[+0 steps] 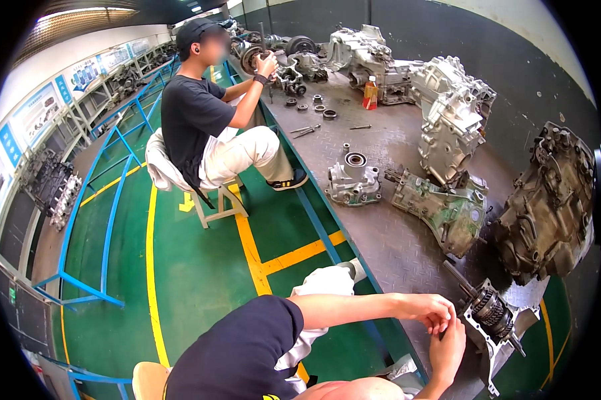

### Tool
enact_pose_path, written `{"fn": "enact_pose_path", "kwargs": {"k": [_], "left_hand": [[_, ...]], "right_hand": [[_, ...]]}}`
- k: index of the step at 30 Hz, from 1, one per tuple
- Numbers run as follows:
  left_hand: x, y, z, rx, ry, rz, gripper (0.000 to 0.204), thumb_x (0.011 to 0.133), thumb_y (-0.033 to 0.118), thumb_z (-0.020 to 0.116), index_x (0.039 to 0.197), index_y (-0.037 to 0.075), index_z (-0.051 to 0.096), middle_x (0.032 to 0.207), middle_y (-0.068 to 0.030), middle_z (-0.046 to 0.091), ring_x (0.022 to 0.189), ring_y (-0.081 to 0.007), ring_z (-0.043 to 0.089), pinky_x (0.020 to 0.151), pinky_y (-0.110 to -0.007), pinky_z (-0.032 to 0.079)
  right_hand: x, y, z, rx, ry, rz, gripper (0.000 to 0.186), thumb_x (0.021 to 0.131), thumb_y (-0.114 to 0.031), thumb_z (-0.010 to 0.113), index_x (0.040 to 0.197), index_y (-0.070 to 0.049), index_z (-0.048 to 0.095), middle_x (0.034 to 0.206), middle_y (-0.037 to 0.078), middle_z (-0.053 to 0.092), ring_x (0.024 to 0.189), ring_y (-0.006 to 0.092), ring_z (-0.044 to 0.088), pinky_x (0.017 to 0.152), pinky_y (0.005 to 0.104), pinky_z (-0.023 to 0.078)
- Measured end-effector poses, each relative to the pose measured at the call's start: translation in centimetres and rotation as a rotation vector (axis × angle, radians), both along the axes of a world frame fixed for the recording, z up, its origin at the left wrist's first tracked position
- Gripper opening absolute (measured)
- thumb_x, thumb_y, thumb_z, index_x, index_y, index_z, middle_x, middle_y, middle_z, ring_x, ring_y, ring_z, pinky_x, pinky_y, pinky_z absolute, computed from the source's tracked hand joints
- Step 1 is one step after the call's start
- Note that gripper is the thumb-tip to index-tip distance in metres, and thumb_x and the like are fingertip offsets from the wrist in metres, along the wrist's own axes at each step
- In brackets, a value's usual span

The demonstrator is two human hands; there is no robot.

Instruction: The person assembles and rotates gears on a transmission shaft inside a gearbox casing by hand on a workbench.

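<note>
Clock in head view: directions run from the paired hands, 12 toward the picture's top.
Left hand: one, the upper left hand (434,310), above the bench (380,233) edge; fingers bent and close together, tips by the other hand's, probably so both share one small spot.
Right hand: one, the lower right hand (450,347), fingers curled up against the left's; I cannot tell whether anything is clamped between them.
Geared shaft: one seen, the geared shaft (490,312), near the hands at 3 o'clock, slanting across one housing half (491,363), which likely cradles it against rolling.
Casings: four nearer ones: greenish casing (440,207) and upright silver casing (450,110) at 12, brown casing (547,200) between 1 and 2, small silver casing (344,183) at 11, apparently spaced for access; those behind overlap too much to count.
Loose parts: at 11, about six rings (329,115), flat, perhaps for stability, and three thin rods (306,130).
Bottle: one red-orange bottle (370,97), past 11, standing well apart from the hands.
Co-worker: one seated co-worker (194,113), 11 o'clock, hands at an upright bar (261,33), seemingly steadying it.
</note>
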State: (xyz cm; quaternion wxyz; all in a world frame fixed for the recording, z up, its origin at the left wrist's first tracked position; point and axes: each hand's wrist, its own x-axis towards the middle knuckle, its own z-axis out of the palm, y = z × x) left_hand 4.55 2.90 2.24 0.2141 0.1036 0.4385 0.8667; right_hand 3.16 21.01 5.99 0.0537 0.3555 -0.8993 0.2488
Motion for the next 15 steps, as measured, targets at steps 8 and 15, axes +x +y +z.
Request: {"fn": "enact_pose_path", "kwargs": {"k": [8,15], "left_hand": [[0.2,1.1,0.0,0.038,-0.114,0.062,0.020,0.096,0.020,0.056,0.105,0.005,0.064,0.082,-0.0025,0.065,0.074,-0.0110,0.062,0.069,-0.027,0.049],[0.1,1.7,-0.3,0.099,-0.132,0.043,0.022,0.095,0.021,0.055,0.108,0.005,0.063,0.080,-0.0028,0.065,0.071,-0.0122,0.061,0.069,-0.026,0.050]], "right_hand": [[-0.4,0.1,-0.6,0.114,-0.070,-0.016,0.032,0.078,-0.006,0.073,0.109,0.001,0.065,0.098,0.019,0.068,0.095,0.0389,0.063,0.084,0.0492,0.049],[-0.1,1.0,-0.4,0.202,-0.123,0.025,0.039,0.077,-0.006,0.072,0.114,-0.002,0.062,0.099,0.017,0.067,0.093,0.0380,0.063,0.082,0.0487,0.049]]}}
